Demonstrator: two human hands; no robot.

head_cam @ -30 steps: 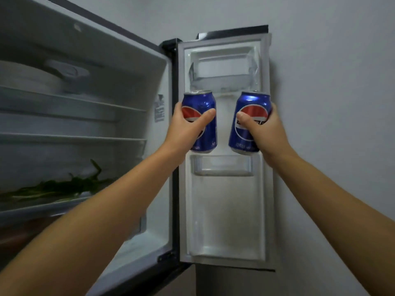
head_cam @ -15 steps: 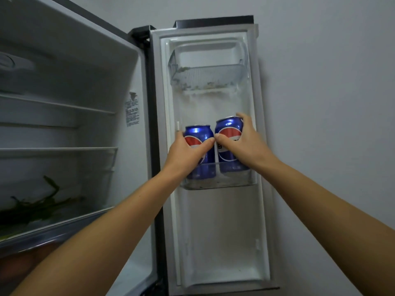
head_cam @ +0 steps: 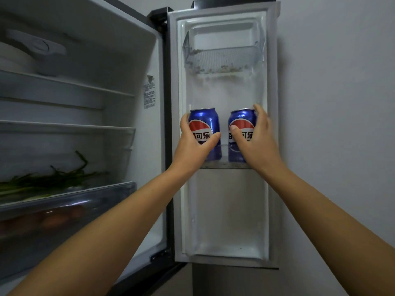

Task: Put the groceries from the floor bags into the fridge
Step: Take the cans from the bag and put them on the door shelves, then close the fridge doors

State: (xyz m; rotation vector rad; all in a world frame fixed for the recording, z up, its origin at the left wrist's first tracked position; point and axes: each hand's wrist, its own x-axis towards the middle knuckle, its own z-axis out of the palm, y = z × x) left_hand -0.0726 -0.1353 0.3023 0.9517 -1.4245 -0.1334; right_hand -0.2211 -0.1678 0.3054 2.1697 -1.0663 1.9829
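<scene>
While both forearms reach up from the lower edge of the view, the entry runs outward from the hands.

Left hand [head_cam: 195,144]: wrapped round the left blue aluminium cola can with red-and-white emblem [head_cam: 205,133], thumb across its front. Half a second ago this can stood pressed against its twin; it now stands upright at the left end of the shelf.

Right hand [head_cam: 255,138]: curled round the right blue aluminium cola can of the same make [head_cam: 241,129], thumb on the label, fingers behind. This can now stands at the right end, a clear gap between the two.

Clear plastic middle door shelf [head_cam: 225,165]: both can bases rest inside it. A second ago the cans were held in the air above it.

White inner liner of the open fridge door [head_cam: 224,210]: bare below the shelf.

Clear ribbed upper door bin [head_cam: 222,60]: crumb-like debris along its floor.

Fridge compartment, to the left: long green leafy vegetables [head_cam: 47,180] lying above the translucent crisper drawer [head_cam: 68,201].

Judgement: placement of this pair appears done, save for letting go; further groceries presumably wait in the bags, which are out of view.
</scene>
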